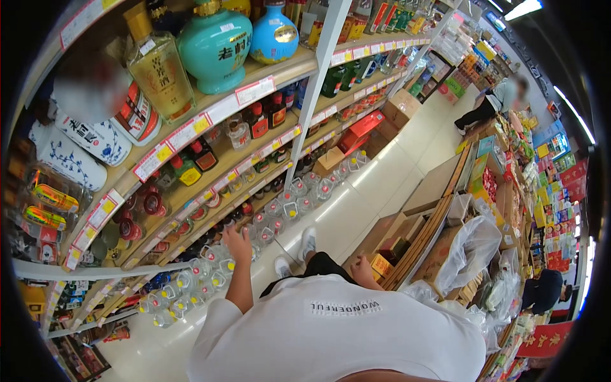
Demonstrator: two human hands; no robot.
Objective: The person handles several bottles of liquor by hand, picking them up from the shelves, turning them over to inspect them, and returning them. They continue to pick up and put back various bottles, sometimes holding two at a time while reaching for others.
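item: clear plastic bottles (210,270), a long row standing on the floor at the foot of the shelving (210,114), on the left of the aisle. the row runs from the near left corner diagonally up toward the far middle of the aisle; each bottle stands upright, so the long axis of a bottle is vertical while the long axis of the row follows the shelf base. look: transparent bodies, pale contents, small yellow or red patches on labels or caps; finer print too small to read.

left hand (237,244): raised over the row, just beside the bottle tops, fingers spread and loose, holding nothing. whether a fingertip touches a bottle cannot be told. the bottles lie directly under and to the left of this hand, making it much the nearer of the two.

right hand (364,272): low on the right side of the body, near a stack of cardboard boxes (388,245); seemingly loosely curled, but whether it holds anything cannot be told. well apart from the bottle row.

surroundings: white t-shirt (337,328) fills the near foreground; two white shoes (307,242) on pale floor tiles. shelves carry a teal ceramic jar (215,44), a glass bottle with amber liquid (159,63) and red-capped bottles lower down. clear plastic bags (471,251) sit on the goods at right. another person (493,102) bends over far along the aisle.
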